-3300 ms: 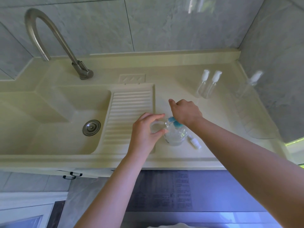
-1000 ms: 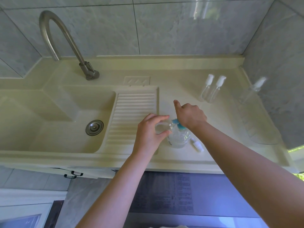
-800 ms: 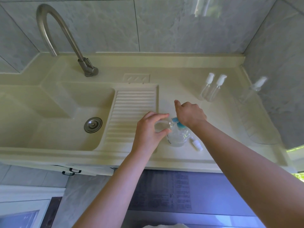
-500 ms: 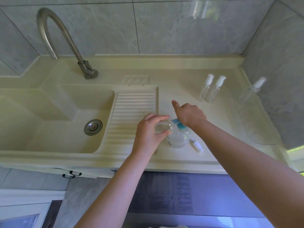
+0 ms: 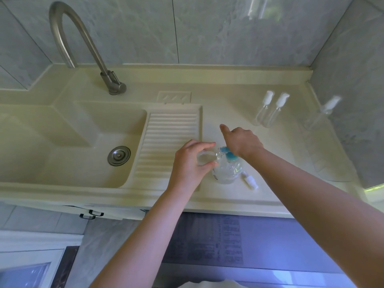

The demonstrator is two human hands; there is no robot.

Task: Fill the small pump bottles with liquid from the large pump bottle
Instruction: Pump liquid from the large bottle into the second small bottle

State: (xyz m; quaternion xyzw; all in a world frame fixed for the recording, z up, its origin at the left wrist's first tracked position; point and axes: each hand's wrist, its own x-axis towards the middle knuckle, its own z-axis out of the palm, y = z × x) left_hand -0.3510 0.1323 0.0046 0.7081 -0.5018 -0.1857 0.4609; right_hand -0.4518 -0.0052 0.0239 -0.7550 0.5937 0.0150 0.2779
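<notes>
- The large pump bottle is stood on the counter, just right of the ribbed drainboard.
- A small open bottle is held by the left hand at the spout, just left of the large pump bottle.
- The pump head is covered from above by the right hand.
- A loose pump cap is laid on the counter, just right of the large pump bottle.
- Two small pump bottles are stood side by side further back and to the right.
- The basin is set left of the drainboard, with the drain in its floor and the faucet mounted behind it.
</notes>
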